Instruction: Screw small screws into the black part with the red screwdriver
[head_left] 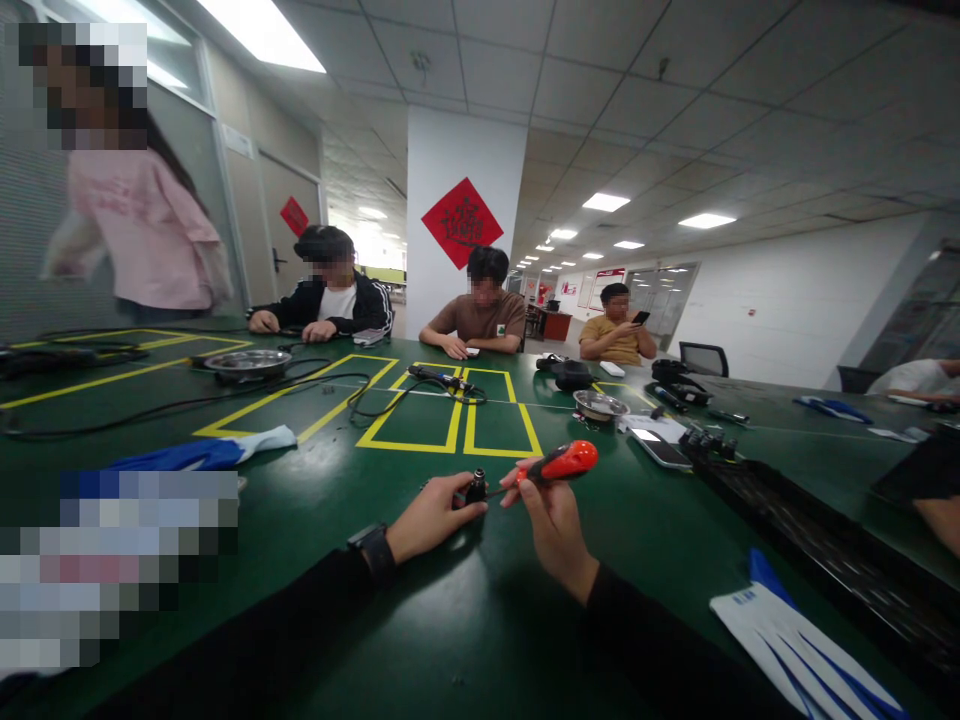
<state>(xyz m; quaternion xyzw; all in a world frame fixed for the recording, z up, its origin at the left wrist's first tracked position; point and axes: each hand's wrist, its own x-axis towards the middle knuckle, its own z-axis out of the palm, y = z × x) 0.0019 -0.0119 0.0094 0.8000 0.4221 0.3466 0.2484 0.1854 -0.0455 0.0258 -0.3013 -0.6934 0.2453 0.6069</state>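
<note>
My left hand [433, 518] is closed around a small black cylindrical part [476, 486] with a metal top, held upright just over the green table [480, 620]. What the part is I cannot make out. In my right hand [553, 520] is a screwdriver [564, 464] with a red and black handle, gripped between thumb and fingers. Its thin shaft points left, and the tip reaches the side of the black part or close to it; the exact contact is too small to tell.
Yellow tape rectangles [495, 452] mark the table, with a black cabled tool [439, 377] beyond my hands. Metal bowls [600, 405] stand left and right. A phone [660, 449], a long black tray [817, 540] and white-blue gloves [802, 640] lie right. Several people sit around; one stands left.
</note>
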